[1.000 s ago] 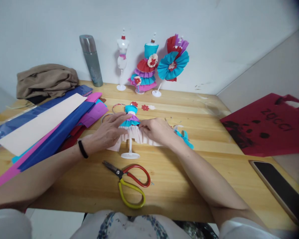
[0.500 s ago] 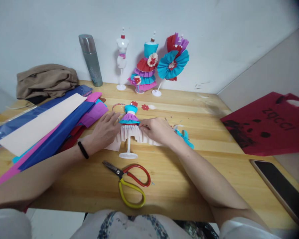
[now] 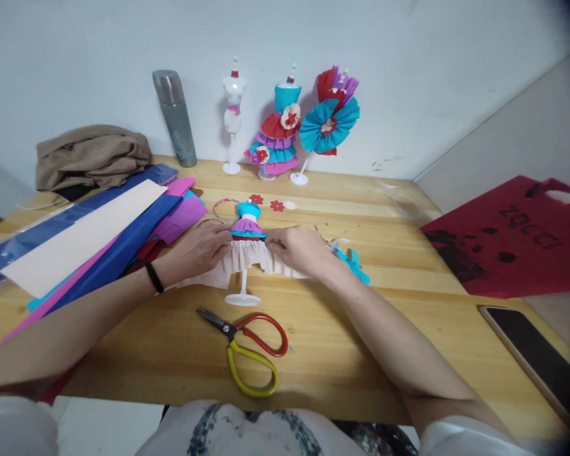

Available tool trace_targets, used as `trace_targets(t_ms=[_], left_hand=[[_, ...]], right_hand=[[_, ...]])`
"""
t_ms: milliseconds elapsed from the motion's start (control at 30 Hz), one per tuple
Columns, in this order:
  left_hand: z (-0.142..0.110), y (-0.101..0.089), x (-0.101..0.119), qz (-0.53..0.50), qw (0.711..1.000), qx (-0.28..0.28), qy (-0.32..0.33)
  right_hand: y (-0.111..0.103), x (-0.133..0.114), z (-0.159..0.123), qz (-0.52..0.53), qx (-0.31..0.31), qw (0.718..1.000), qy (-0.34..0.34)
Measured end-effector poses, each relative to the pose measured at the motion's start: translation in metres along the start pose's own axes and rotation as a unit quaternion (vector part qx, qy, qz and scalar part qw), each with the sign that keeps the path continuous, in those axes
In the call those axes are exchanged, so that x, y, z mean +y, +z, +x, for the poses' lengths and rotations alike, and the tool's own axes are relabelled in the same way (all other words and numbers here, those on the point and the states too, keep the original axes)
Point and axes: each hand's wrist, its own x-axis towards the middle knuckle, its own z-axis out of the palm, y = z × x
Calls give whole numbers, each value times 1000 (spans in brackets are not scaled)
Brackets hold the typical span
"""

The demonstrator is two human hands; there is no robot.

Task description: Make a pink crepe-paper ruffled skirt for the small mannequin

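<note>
In the middle of the table a small dress form stands on a white base, dressed in blue, purple and dark red paper ruffles. Around its lower skirt runs a pleated white crepe paper strip, its loose ends trailing out to both sides. My left hand, with a black band at the wrist, pinches the strip at the skirt's left edge. On the right edge, my right hand has its fingers closed on the same strip. Scissors with red and yellow handles lie in front of the form.
Coloured crepe paper sheets are piled at left, near a brown cloth and a thermos. Along the wall stand a bare dress form and two decorated ones. A red bag and a phone are at right.
My left hand has shifted slightly down, its fingers now closed in at the strip. The dress form's base has moved slightly left. My right hand has barely moved.
</note>
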Motion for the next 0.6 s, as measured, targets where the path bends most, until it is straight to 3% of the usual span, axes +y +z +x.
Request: trace_targets(t_ms=[233,500,600], left_hand=[[3,-5,-13,4,998,-45,33],[5,-6,-16,84,988,-120,36],[5,-7,-16,95,988,-115,32]], right_hand=[[-1,-3,-1,-6,-3,1000,8],[0,-7,-3,4,-4,1000,-14],[0,-7,-4,2,-6,1000,-16]])
